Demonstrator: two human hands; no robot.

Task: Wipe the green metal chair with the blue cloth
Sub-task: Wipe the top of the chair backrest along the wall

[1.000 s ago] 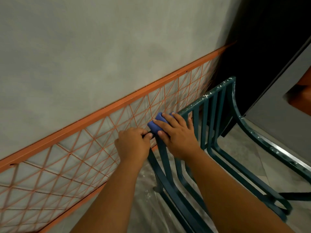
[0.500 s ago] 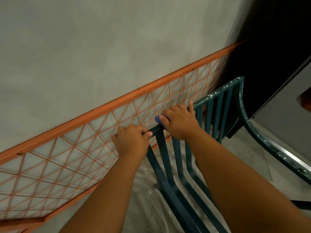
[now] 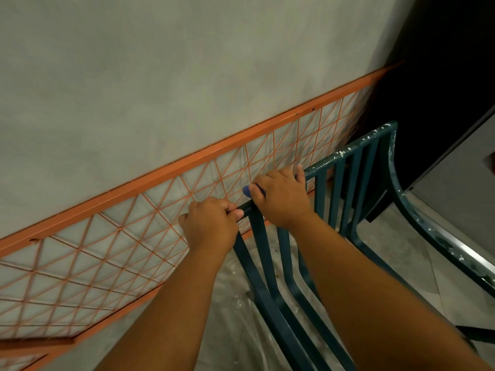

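Note:
The green metal chair [image 3: 356,153] stands below me with its slatted back facing the wall; white paint flecks dot its top rail. My left hand [image 3: 210,223] is closed around the near end of that top rail. My right hand [image 3: 281,199] presses the blue cloth [image 3: 247,190] onto the rail just beyond the left hand. Only a small corner of the cloth shows beside my fingers; the rest is hidden under the hand.
An orange wire-grid panel [image 3: 160,218] leans along the grey wall right behind the chair. A dark doorway [image 3: 442,89] and a grey door panel [image 3: 455,188] stand at the right. The floor [image 3: 388,253] under the chair is grey and speckled with white.
My right hand has slid the cloth along the top rail and now covers nearly all of it. The left hand has kept its grip on the rail end.

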